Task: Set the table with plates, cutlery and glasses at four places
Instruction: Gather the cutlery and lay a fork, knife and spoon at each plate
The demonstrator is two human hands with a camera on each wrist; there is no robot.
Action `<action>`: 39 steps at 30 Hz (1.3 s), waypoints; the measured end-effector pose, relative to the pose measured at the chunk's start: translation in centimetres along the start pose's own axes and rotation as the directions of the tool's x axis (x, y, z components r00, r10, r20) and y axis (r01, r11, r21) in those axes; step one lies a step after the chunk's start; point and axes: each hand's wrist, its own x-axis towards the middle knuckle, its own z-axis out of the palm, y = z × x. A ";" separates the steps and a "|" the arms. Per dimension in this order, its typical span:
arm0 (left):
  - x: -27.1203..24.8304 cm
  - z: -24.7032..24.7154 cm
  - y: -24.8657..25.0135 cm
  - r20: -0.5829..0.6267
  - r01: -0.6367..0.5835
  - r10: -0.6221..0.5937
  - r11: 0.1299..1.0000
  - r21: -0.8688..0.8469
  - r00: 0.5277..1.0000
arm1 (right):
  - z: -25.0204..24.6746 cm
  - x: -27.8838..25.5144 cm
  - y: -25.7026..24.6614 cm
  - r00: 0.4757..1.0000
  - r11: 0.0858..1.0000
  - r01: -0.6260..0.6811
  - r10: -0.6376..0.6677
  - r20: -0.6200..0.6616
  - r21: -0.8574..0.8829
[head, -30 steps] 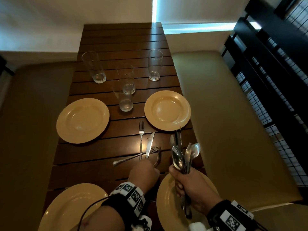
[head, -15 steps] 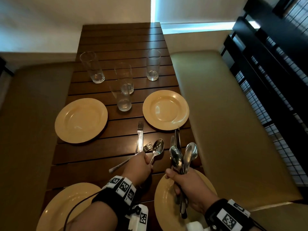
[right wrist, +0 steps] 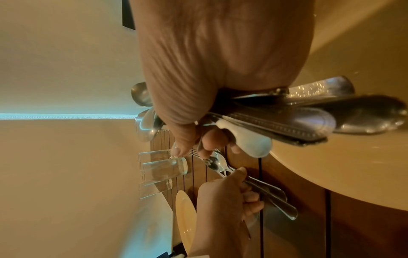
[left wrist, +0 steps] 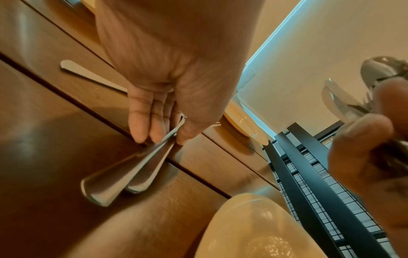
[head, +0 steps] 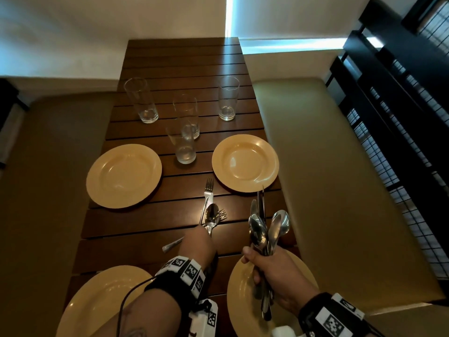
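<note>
Head view: left hand low on the table, pinching a spoon and another handle. The spoon, raised half a second ago, now lies over the crossed fork. Right hand clenched round a cutlery bundle, above the near right plate as before.

Left wrist view: fingers and thumb pinch two handles against the wood.

Right wrist view: fist wrapped round the handles.
</note>
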 end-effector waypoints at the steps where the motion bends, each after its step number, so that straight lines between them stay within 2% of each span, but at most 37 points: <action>1: -0.1 -0.1 0.1 0.005 0.003 -0.003 1.000 0.006 1.000 | 0.1 0.0 -0.1 1.000 1.000 0.002 -0.002 0.002 0.007; 6: -0.7 -1.3 -0.3 0.019 0.042 -0.040 0.991 -0.129 0.999 | 0.3 0.7 -0.2 1.000 0.998 -0.008 0.008 0.001 0.067; 9: -1.9 -3.1 -1.0 0.038 0.016 -0.007 0.967 -0.253 0.999 | 0.9 0.9 -0.7 1.000 0.994 -0.004 0.005 -0.010 0.108; 11: -3.6 -4.6 -1.0 0.043 -0.037 0.058 0.919 -0.393 0.997 | 1.4 1.1 -1.0 1.000 0.988 0.006 -0.005 -0.009 0.151; 14: -6.3 -6.7 -0.4 0.055 -0.087 0.153 0.784 -0.614 0.987 | 2.1 1.4 -1.3 1.000 0.982 0.005 -0.010 0.023 0.189; 17: -8.2 -7.6 0.6 0.145 -0.090 0.263 0.711 -0.697 0.954 | 3.5 1.4 -1.9 0.994 0.981 0.063 -0.079 0.079 0.186; 19: -8.7 -7.6 0.9 0.130 -0.172 0.344 0.721 -0.672 0.930 | 4.4 1.4 -2.4 0.987 0.984 0.137 -0.145 0.063 0.116; 21: -8.6 -7.4 0.7 0.045 -0.327 0.412 0.781 -0.531 0.910 | 4.9 1.7 -2.8 0.985 0.982 0.161 -0.166 0.045 0.096; 23: -8.5 -7.4 0.1 -0.029 -0.462 0.488 0.803 -0.376 0.872 | 5.2 2.0 -3.2 0.988 0.982 0.149 -0.153 0.028 0.115; 24: -8.5 -7.6 -0.2 -0.045 -0.489 0.507 0.798 -0.354 0.861 | 5.3 2.3 -3.5 0.988 0.982 0.149 -0.151 0.009 0.120; 26: -8.5 -8.2 -0.9 -0.107 -0.495 0.502 0.755 -0.430 0.858 | 5.7 2.8 -4.5 0.979 0.973 0.201 -0.197 -0.044 0.115; 27: -8.6 -8.5 -1.3 -0.166 -0.470 0.455 0.714 -0.518 0.875 | 5.9 3.0 -5.2 0.971 0.965 0.236 -0.229 -0.072 0.112; 28: -8.7 -9.0 -1.7 -0.204 -0.399 0.354 0.661 -0.636 0.913 | 6.2 3.1 -6.1 0.961 0.958 0.270 -0.261 -0.095 0.098; 29: -8.6 -9.3 -2.2 -0.161 -0.269 0.234 0.562 -0.782 0.959 | 6.6 3.1 -7.1 0.950 0.949 0.303 -0.294 -0.105 0.083; 30: -8.4 -9.7 -2.4 -0.029 -0.088 0.154 0.396 -0.914 0.988 | 6.9 3.0 -8.2 0.937 0.938 0.340 -0.331 -0.110 0.071; 31: -8.0 -9.8 -2.7 0.151 0.119 0.150 0.204 -0.972 0.977 | 7.4 2.9 -9.2 0.920 0.920 0.386 -0.378 -0.108 0.070; 32: -7.6 -9.7 -2.8 0.298 0.295 0.211 0.046 -0.954 0.931 | 8.1 2.6 -10.3 0.900 0.899 0.432 -0.425 -0.098 0.069; 33: -7.4 -9.7 -2.8 0.387 0.423 0.295 -0.067 -0.904 0.874 | 8.8 2.4 -11.2 0.882 0.878 0.471 -0.466 -0.071 0.088; 35: -7.4 -9.8 -2.2 0.414 0.550 0.469 -0.199 -0.811 0.780 | 10.3 1.7 -12.5 0.864 0.853 0.502 -0.500 -0.048 0.141; 36: -7.4 -10.0 -1.9 0.388 0.571 0.526 -0.245 -0.783 0.757 | 11.1 1.3 -13.0 0.860 0.847 0.509 -0.508 -0.043 0.152; 39: -7.7 -11.6 -0.6 0.283 0.552 0.560 -0.397 -0.733 0.779 | 12.7 0.3 -13.5 0.831 0.817 0.550 -0.555 -0.021 0.170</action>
